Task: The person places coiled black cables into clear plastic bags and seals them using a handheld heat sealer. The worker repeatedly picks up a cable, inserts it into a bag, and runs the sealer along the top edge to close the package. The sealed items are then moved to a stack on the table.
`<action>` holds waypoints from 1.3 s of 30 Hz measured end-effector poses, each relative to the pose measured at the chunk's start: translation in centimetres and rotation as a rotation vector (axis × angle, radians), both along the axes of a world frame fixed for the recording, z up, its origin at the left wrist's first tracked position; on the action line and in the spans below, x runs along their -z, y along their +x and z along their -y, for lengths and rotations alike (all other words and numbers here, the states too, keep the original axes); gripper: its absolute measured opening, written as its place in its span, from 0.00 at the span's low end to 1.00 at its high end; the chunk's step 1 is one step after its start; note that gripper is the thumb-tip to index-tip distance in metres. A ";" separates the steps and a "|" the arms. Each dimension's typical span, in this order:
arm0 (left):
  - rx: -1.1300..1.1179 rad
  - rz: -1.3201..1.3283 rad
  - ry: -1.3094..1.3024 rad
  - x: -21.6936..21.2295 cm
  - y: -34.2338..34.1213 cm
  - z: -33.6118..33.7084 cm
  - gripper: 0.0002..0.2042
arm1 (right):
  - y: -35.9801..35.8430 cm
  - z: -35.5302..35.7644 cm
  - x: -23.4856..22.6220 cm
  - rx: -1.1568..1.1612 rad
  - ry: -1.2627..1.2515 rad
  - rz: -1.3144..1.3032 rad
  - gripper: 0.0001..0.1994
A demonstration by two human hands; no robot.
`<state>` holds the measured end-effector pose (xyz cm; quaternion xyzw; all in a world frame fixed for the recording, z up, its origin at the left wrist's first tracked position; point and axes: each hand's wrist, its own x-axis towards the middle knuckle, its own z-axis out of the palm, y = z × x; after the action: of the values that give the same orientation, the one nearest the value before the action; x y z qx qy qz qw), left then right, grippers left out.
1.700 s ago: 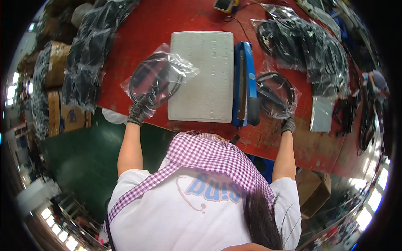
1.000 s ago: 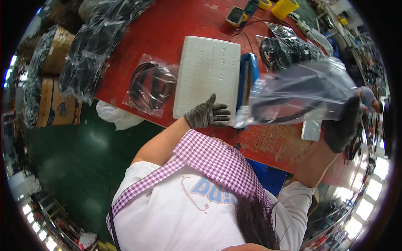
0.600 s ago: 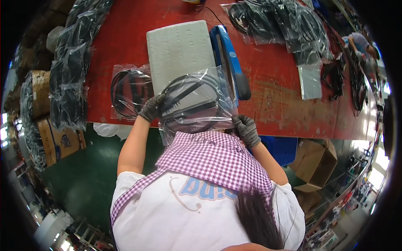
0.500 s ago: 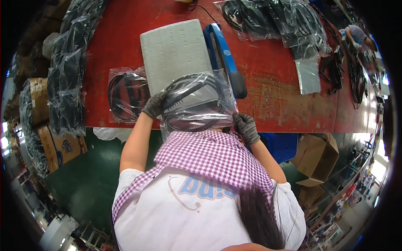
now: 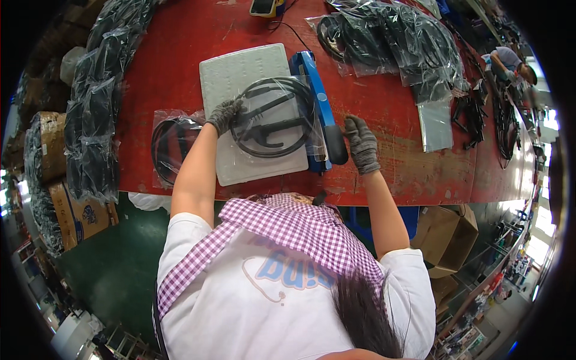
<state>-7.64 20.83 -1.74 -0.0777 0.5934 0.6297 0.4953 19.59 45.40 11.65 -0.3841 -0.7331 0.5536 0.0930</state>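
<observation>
Both arms reach forward over the red counter point(image 5: 180, 54). The gloved left hand point(image 5: 224, 114) pinches the edge of a clear, crinkly bag of coiled black cable point(image 5: 273, 117), lying on the white foam pad point(image 5: 240, 66). The gloved right hand point(image 5: 362, 144), fingers loosely curled and holding nothing, rests just right of the blue heat sealer point(image 5: 319, 105) beside the pad.

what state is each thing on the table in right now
left hand: gloved, pressing the bag edge
right hand: gloved, beside the sealer handle
bag: clear, coiled cable inside, flat on the pad, one edge under the sealer arm
sealer: blue, arm lowered on the bag
pad: white, flat on the red table
second bag: holds a coiled cable, lying left of the pad
</observation>
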 end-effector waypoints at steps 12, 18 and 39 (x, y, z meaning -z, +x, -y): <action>0.021 -0.060 -0.102 -0.7 -0.3 0.4 0.12 | 1.5 6.6 8.9 -0.276 0.969 -0.044 0.24; -0.161 -0.345 -0.247 1.2 2.1 2.9 0.10 | 1.5 6.4 9.5 -0.280 1.004 -0.105 0.20; -0.760 0.802 0.427 2.7 17.4 -2.8 0.08 | 1.6 7.2 9.2 -0.265 0.970 -0.050 0.21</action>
<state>9.75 23.60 -4.45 -0.4153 0.1507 0.7899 0.4254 21.15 38.18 2.45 -0.1868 -0.9460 0.1652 0.2071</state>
